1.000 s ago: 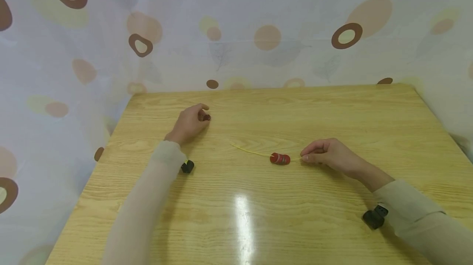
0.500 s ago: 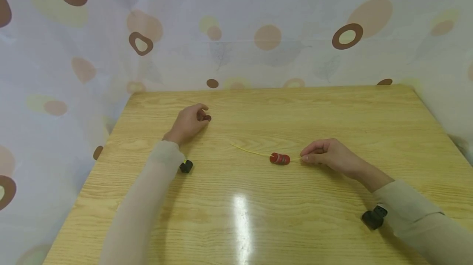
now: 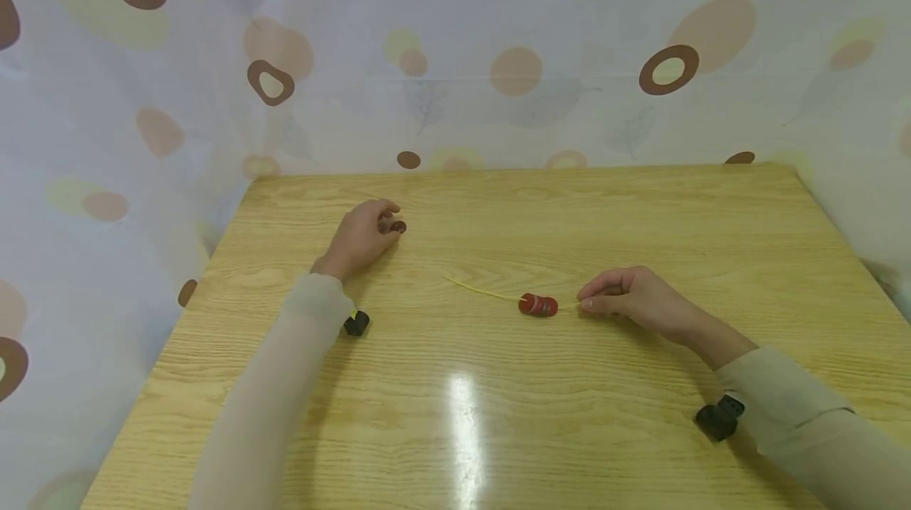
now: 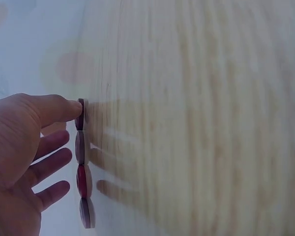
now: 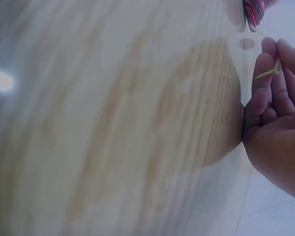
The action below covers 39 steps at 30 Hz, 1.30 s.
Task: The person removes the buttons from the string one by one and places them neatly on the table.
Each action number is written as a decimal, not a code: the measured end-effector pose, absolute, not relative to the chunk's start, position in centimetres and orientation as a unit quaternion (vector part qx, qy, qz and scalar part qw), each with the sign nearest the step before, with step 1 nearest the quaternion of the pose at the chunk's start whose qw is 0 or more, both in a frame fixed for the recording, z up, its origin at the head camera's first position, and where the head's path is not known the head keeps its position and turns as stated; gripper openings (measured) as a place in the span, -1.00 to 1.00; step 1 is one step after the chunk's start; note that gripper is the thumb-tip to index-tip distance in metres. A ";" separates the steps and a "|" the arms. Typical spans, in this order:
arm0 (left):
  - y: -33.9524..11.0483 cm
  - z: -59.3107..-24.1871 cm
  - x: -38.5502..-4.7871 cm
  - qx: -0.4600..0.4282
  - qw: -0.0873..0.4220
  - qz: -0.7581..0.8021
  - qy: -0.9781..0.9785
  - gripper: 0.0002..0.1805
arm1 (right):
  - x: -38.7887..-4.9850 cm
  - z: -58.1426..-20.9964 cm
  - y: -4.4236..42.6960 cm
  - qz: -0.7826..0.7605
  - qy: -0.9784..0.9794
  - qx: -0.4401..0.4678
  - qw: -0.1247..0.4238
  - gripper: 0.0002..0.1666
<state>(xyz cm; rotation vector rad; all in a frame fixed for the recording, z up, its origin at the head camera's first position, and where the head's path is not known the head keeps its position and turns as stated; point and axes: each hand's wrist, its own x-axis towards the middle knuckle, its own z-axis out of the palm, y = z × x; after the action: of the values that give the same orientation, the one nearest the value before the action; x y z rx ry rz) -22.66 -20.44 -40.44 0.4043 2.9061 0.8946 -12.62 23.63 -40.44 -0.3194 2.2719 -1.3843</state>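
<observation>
In the head view my left hand (image 3: 358, 237) rests at the table's far left, thumb tip by a dark brown disc (image 3: 399, 227). The left wrist view shows the thumb touching the top disc (image 4: 80, 114) of a row of flat, button-like discs, among them a red one (image 4: 82, 181); the other fingers are spread, loosely bent. My right hand (image 3: 644, 300) pinches a yellow string (image 3: 484, 291) between thumb and forefinger. Several red and dark discs (image 3: 538, 305) are threaded on it, left of the fingers. A knot (image 5: 277, 72) shows near its end.
A wood-grain table (image 3: 569, 415) lies under both hands. Patterned cloth (image 3: 455, 59) hangs behind it and along the sides. Each wrist wears a small black camera, the left one (image 3: 357, 323) and the right one (image 3: 719, 419). Light glares on the front of the table.
The left forearm and its wrist camera have shifted very slightly left, while the left hand stays by the disc. The right hand and the string have hardly moved.
</observation>
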 end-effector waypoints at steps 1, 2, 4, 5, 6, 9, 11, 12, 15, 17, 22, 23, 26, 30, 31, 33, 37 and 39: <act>-20.4 -40.4 -22.6 0.132 0.032 0.293 0.947 -0.54 | -12.6 -40.5 23.6 -0.503 0.825 -0.116 0.228 -0.66; -20.3 -40.4 -22.5 0.134 0.028 0.296 0.945 -0.55 | -12.6 -40.5 23.6 -0.504 0.825 -0.116 0.227 -0.66; -20.1 -40.4 -22.2 0.139 0.021 0.306 0.941 -0.55 | -12.6 -40.5 23.6 -0.504 0.826 -0.116 0.224 -0.66; -19.9 -40.3 -22.1 0.142 0.017 0.313 0.939 -0.56 | -12.6 -40.5 23.6 -0.504 0.826 -0.116 0.224 -0.67; -19.7 -40.3 -21.9 0.143 0.014 0.317 0.937 -0.56 | -12.6 -40.5 23.6 -0.505 0.826 -0.116 0.223 -0.67; -19.1 -40.4 -21.3 0.141 0.012 0.340 0.930 -0.57 | -12.6 -40.5 23.5 -0.504 0.827 -0.116 0.221 -0.67; -18.7 -40.5 -20.8 0.139 0.017 0.356 0.924 -0.56 | -12.5 -40.5 23.5 -0.504 0.827 -0.116 0.220 -0.68; -18.5 -40.5 -20.6 0.140 0.022 0.364 0.921 -0.56 | -12.5 -40.5 23.5 -0.504 0.827 -0.117 0.219 -0.68; -17.7 -40.6 -19.9 0.158 0.035 0.387 0.908 -0.54 | -12.5 -40.5 23.5 -0.505 0.827 -0.117 0.218 -0.68; -17.2 -40.7 -19.4 0.171 0.042 0.399 0.900 -0.53 | -12.5 -40.5 23.4 -0.508 0.825 -0.116 0.219 -0.68; -15.9 -40.6 -18.4 0.195 0.052 0.438 0.876 -0.52 | -12.4 -40.4 23.3 -0.515 0.819 -0.120 0.221 -0.68; -15.6 -40.5 -18.1 0.196 0.056 0.450 0.870 -0.52 | -12.4 -40.4 23.2 -0.515 0.819 -0.121 0.221 -0.68; -14.7 -40.3 -17.4 0.200 0.070 0.477 0.853 -0.52 | -12.5 -40.3 23.2 -0.516 0.818 -0.125 0.220 -0.68; -13.6 -40.0 -16.6 0.205 0.095 0.508 0.831 -0.50 | -12.5 -40.4 23.1 -0.519 0.816 -0.125 0.221 -0.68; -13.3 -40.0 -16.5 0.210 0.102 0.515 0.825 -0.49 | -12.5 -40.4 23.1 -0.521 0.815 -0.124 0.222 -0.68; -12.9 -40.0 -16.2 0.217 0.117 0.527 0.813 -0.47 | -12.5 -40.4 23.1 -0.523 0.813 -0.123 0.224 -0.68; -12.1 -40.1 -15.8 0.233 0.149 0.541 0.794 -0.44 | -12.6 -40.4 23.1 -0.527 0.810 -0.123 0.227 -0.67; -11.7 -40.2 -15.6 0.241 0.164 0.543 0.787 -0.42 | -12.6 -40.4 23.1 -0.527 0.810 -0.123 0.226 -0.67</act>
<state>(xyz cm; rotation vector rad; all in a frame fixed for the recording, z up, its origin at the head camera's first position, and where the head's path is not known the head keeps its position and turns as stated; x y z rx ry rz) -15.60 -11.68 -40.18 0.6871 2.2445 1.5488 -12.56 23.10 -40.43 -0.3391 2.2324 -1.4532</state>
